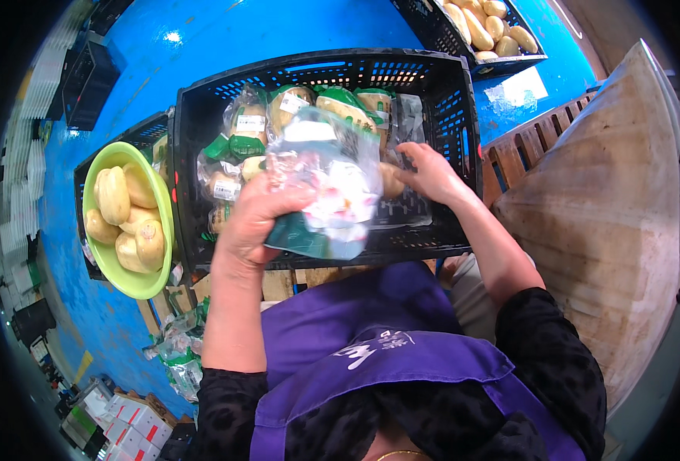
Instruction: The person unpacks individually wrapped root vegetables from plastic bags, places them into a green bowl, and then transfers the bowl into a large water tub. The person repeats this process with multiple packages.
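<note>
My left hand (249,223) is closed on a clear plastic bag (348,188) with white and green printing, held up over a black crate (317,61) and blurred by motion. Beside the bag's right edge, my right hand (436,177) has its fingers apart. Its fingertips touch or nearly touch a pale lotus root (391,180), which the bag partly hides. Inside the crate lie several bagged lotus roots, among them a green-and-clear pack (248,131) with a white label and another labelled pack (223,186).
A lime-green basin (167,269) of loose lotus roots stands at the left, on another black crate. More loose roots fill a crate (524,65) at the far right. Green-printed bags (182,361) lie lower left. A large brownish sheet-like surface (593,223) rises on the right beside wooden slats (517,157).
</note>
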{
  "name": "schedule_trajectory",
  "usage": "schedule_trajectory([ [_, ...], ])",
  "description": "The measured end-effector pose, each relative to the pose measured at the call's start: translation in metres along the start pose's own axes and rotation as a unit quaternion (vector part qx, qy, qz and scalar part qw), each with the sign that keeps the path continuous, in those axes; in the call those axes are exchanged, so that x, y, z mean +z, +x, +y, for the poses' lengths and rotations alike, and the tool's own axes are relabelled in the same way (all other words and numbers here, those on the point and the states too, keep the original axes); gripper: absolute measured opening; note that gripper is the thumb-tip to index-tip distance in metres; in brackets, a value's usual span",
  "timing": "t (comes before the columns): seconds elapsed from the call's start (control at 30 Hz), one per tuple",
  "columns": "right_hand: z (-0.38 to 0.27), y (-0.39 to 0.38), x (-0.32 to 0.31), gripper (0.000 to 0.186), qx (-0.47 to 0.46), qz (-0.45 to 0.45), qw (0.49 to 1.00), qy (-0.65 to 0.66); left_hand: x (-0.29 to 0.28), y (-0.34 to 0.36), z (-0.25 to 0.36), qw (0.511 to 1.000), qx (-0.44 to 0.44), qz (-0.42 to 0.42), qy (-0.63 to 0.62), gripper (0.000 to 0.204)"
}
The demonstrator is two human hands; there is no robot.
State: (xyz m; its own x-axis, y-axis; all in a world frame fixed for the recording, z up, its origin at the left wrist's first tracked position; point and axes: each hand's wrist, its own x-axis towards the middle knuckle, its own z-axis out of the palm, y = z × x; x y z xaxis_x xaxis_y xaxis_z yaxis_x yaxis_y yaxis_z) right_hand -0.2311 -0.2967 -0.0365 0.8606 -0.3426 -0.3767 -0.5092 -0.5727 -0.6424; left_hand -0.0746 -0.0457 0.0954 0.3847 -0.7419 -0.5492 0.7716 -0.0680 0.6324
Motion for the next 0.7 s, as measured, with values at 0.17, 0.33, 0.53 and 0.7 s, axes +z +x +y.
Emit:
schedule_trajectory([
  [0.17,0.014,0.001,0.053,0.089,0.002,-0.108,0.99,-0.087,-0.038,-0.003,0.007,0.971,0.116,0.105,0.181,0.054],
  [0.33,0.005,-0.009,0.095,0.1,-0.078,-0.191,0.961,-0.185,-0.126,0.004,0.003,0.772,0.179,0.349,0.501,0.08],
  [0.53,-0.007,-0.004,0.078,0.086,-0.1,-0.239,0.948,-0.187,-0.088,0.009,0.005,0.531,0.38,0.408,0.638,0.074],
  [0.7,-0.042,-0.007,0.036,0.086,-0.072,-0.222,0.965,0.122,-0.042,0.035,-0.04,0.84,0.247,0.12,0.469,0.06],
])
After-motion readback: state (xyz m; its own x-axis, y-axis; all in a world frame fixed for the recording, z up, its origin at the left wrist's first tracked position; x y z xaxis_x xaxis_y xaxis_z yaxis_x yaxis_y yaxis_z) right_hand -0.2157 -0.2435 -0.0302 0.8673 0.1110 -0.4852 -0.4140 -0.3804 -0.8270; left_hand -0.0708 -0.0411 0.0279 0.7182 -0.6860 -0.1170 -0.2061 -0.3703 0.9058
